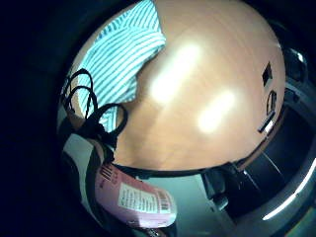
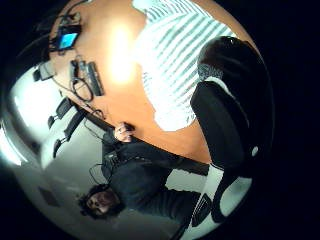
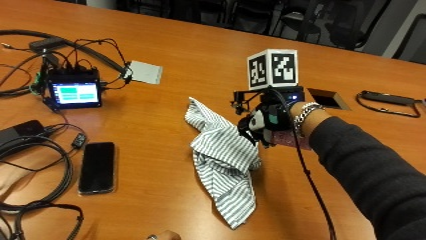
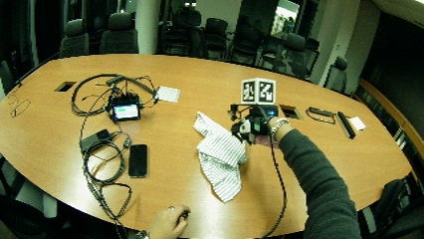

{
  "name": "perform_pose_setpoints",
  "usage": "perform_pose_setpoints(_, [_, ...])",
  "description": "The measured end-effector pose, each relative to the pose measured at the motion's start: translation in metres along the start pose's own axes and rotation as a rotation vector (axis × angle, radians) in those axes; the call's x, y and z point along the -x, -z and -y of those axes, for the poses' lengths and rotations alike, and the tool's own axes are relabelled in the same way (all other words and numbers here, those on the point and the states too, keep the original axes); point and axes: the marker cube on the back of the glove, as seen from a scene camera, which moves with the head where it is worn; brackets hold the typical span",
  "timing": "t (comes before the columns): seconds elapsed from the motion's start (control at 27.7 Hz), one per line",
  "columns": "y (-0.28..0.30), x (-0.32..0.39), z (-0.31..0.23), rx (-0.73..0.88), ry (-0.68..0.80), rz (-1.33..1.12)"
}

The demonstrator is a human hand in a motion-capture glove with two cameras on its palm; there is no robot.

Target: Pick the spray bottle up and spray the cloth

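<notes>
A: Outside view first, what do you see?
B: The gloved right hand point(image 3: 266, 122) is raised over the worktop point(image 3: 200, 55), just beside the striped cloth point(image 3: 223, 162), which lies crumpled near the middle. Something pinkish shows under the hand; I take it for the spray bottle point(image 3: 293, 140). A phone point(image 3: 97, 166) and a small screen point(image 3: 73, 93) with cables sit well apart on the far side of the cloth

A: And the wide outside view?
B: Same layout: hand point(image 4: 255, 127) beside the upper part of the cloth point(image 4: 222, 159), and the bare hand point(image 4: 165, 221) resting at the worktop's near edge

A: The little finger side palm view?
B: A pink bottle body point(image 1: 138, 202) with a printed label lies close to the palm, with the cloth point(image 1: 121, 59) and worktop beyond

A: Thumb side?
B: The fingers point(image 2: 220, 125) curl round a dark part, probably the sprayer head, with the cloth point(image 2: 175, 65) spread behind. So the fingers appear wrapped round the bottle

A: Which step, then?
B: I'd judge the pick-up done and the aiming in hand. Next the nozzle needs to face the cloth, with a finger on the trigger; I cannot tell where it points
</notes>
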Motion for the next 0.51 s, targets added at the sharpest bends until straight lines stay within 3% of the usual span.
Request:
perform_pose_setpoints(0.29, [-0.039,-0.001,0.017,0.154,-0.051,-0.041])
perform_pose_setpoints(0.51, [-0.015,0.015,0.006,0.103,0.031,0.026])
